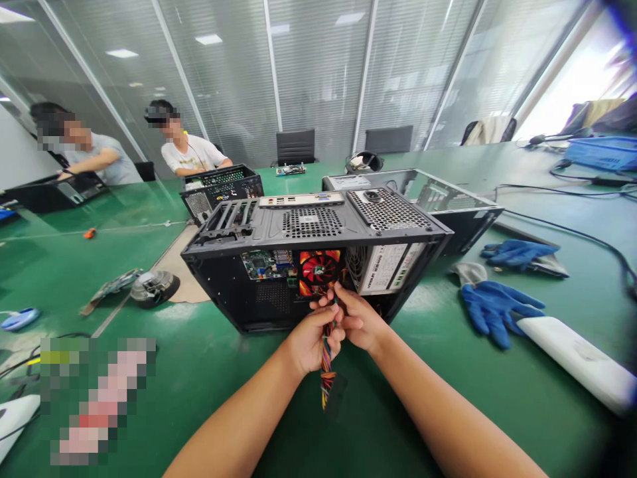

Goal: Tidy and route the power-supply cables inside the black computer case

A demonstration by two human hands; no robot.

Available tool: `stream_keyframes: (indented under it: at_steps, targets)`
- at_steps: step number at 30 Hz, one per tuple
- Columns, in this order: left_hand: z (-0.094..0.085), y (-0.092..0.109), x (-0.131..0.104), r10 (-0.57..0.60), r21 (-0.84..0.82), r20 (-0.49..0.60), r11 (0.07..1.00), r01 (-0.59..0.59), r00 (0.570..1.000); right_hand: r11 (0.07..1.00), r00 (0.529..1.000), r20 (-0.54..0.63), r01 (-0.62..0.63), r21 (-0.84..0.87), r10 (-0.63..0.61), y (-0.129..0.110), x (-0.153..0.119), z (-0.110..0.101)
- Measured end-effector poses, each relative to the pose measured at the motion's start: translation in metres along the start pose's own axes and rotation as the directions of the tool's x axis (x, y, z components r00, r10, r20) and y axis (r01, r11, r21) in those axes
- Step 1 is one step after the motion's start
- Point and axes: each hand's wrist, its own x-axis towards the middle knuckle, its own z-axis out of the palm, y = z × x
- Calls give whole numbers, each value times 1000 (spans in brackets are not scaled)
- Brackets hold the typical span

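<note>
A black computer case (219,289) lies in front of me with its open side toward me and its rear panel facing up. Inside are a green motherboard (263,265), a red and black cooling fan (318,271) and a power supply (391,269) with a white label. My left hand (316,338) is closed around a bundle of coloured cables (326,362), whose lower end hangs below it. Close against it, my right hand (361,318) pinches the upper part of the same bundle, just below the fan. The fingertips partly hide the cables there.
Blue gloves (492,309) and a white device (577,355) lie to the right. Another open case (462,206) stands behind. At left are a round metal part (154,287) and an orange piece (89,234). Two people (192,149) work at cases across the table.
</note>
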Motion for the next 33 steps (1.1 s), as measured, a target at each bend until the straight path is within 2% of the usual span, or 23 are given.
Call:
stream_keyframes:
  at_steps: [4,13,16,19,22,25,28,33]
  targets:
    - [2,5,-5,-56,-15,60,998,57,997,1000,1000,12,5,0,-5,-2,-2,3]
    - [3,10,-7,-159,122,106,982,146,982,998,998,53,22,-55,-19,-3,-2,-1]
    - [5,10,-6,-161,130,101,980,148,982,997,999,37,8,-77,-5,-5,-3,1]
    - [10,8,-6,-146,178,40,974,137,988,997,1000,9,-14,-80,15,-6,-3,4]
    - [14,4,-5,-57,317,-88,945,83,994,997,1000,-30,-6,-78,4,-4,-2,5]
    - [15,-1,-3,120,518,-214,855,8,969,999,996,-87,1,-52,-6,-3,0,7]
    - [11,-7,1,252,652,-247,758,-32,936,996,992,-124,-47,-81,36,-1,0,9]
    - [8,-10,4,299,737,-290,676,13,909,989,990,-138,-46,-139,27,1,1,8]
